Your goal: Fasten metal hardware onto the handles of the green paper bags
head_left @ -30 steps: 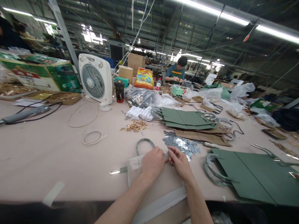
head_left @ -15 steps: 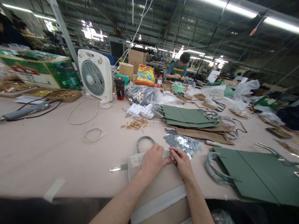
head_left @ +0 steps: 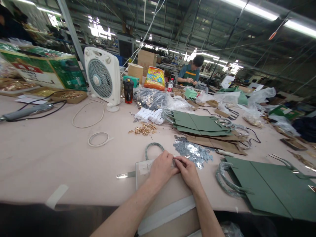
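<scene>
Left hand (head_left: 161, 171) and right hand (head_left: 187, 172) closed, pinching small bright piece (head_left: 174, 162); punched metal strips (head_left: 192, 153) at 1 o'clock; green bag (head_left: 261, 186) at 3 o'clock.

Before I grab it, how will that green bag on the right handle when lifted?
The green bag looks stiff, judging by its flat panels and crisp fold lines, and probably light for its size, like card. Its looped handles seem flexible and may swing.
</scene>
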Motion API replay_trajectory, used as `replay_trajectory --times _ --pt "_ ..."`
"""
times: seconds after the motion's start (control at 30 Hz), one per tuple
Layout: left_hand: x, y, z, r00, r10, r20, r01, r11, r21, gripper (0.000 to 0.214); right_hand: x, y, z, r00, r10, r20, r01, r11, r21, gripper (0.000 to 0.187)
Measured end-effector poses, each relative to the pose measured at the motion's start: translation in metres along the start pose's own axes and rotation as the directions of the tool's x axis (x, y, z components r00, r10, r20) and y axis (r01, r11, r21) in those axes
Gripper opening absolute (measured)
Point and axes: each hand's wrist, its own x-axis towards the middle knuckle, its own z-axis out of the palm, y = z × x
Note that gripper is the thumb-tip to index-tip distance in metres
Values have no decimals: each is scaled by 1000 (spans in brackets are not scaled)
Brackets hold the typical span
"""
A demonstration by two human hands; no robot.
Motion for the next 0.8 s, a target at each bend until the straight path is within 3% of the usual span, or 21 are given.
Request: replay_trajectory --times 0.17,0.27,0.4,0.47,0.57,0.63,0.7,0.8 --pt "0 -2 2 1000 4 -5 -4 1000 24 31 0 3 4 998 -53 -38 49 994 -98 27" --pt "0 -2 3 1000 23 -7 -22 999 30 31 -1 3 8 993 -29 -110 13 989 -145 30" --pt "-1 0 2 999 41 -28 -40 999 24 26 -8 -5 9 991 -18 -135 4 994 -108 28" --pt "0 0 3 999 39 -24 -38 999 25 25 -8 -9 0 985 -9 -173 2 999 -43 31" --pt "3 -1 4 998 56 -8 -56 998 34 30 -3 -6 -40 942 10 -336 -20 1000 -24 38" --pt "4 -2 4 998 62 8 -62 998 33 32 4 3 -82 896 -15 -444 -66 984 -166 41" --pt "4 0 2 998 55 22 -56 998 29 32 11 17 -126 889 -38 -457 -162 907 -389 42" --pt "3 3 -1 998 49 25 -50 998 25 31 24 39 -174 922 12 -387 -222 836 -501 35"
